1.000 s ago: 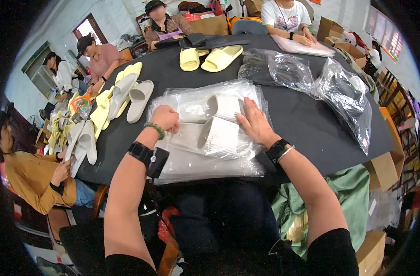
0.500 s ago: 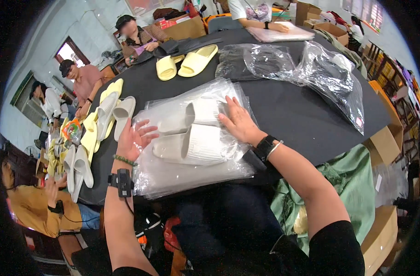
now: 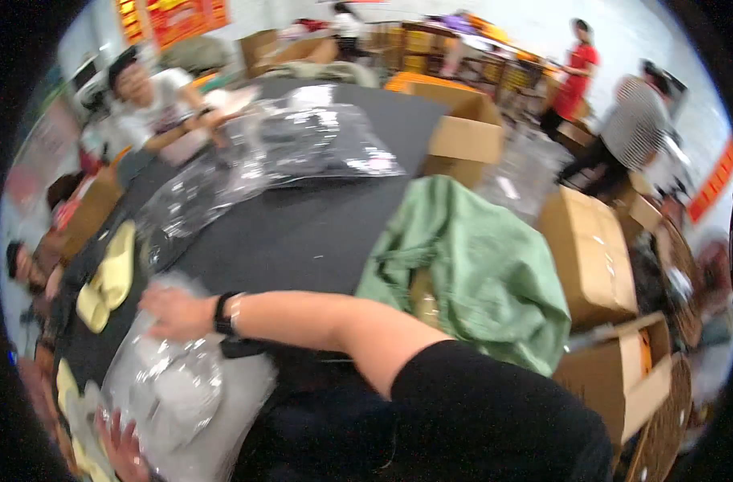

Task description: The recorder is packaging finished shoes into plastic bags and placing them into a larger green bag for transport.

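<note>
Fingers (image 3: pixel 113 427) of your left hand (image 3: pixel 125 454) spread, holding nothing visible; blur hides whether your right hand (image 3: pixel 176 313) grips. Between them, the clear plastic bag (image 3: pixel 185 390) lies on the dark table (image 3: pixel 302 233), likely light, limp and slippery, so best pinched along its edge

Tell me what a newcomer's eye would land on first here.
Probably the big crumpled green cloth right of centre, by the near right edge of the dark table. Next, likely the shiny clear plastic spread across the table's far part, and the yellow slippers toward the picture's left. At lower left, the right hand is over blurred clear bags, with the left hand near their left edge.
</note>
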{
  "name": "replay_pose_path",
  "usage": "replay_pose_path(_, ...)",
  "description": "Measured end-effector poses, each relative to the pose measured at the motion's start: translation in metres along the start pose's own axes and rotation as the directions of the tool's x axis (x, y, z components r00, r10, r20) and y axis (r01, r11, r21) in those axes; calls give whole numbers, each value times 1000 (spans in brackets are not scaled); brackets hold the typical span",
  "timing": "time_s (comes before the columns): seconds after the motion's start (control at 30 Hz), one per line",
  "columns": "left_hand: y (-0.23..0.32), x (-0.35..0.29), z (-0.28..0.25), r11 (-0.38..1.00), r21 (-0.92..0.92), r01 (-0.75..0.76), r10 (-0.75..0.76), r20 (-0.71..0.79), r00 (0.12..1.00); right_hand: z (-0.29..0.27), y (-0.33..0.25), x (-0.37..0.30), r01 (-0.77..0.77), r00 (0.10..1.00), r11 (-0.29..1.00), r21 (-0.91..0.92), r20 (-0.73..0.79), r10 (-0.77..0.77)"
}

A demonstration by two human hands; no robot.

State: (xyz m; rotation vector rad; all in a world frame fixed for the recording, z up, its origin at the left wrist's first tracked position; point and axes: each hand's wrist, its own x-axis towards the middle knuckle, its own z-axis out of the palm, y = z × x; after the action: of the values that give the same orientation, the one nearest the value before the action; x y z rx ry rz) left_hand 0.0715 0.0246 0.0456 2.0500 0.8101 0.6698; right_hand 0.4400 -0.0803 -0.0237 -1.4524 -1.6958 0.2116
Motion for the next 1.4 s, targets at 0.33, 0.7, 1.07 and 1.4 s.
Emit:
replay_pose_path(0.33, 50, 63, 168, 633, -765, 115, 315, 391, 865, -5, 20, -64, -163, 985, 985, -48, 39, 165)
replay_pose_path(0.7, 172, -88, 159, -132, -969, 208, 282, 165, 945, -10, -4, -51, -158, 983, 968, -197, 63, 173)
replay_pose_path(1.07, 256, -120, 205, -666, -746, 21, 514, -438, 738, 11, 19, -53, -32, 993, 979, -201, 103, 53)
replay_pose_path(1.4, 256, -97, 192, -669, -736, -109, 580, -607, 543, 12, 22, -49, -6, 992, 974, -227, 123, 35)
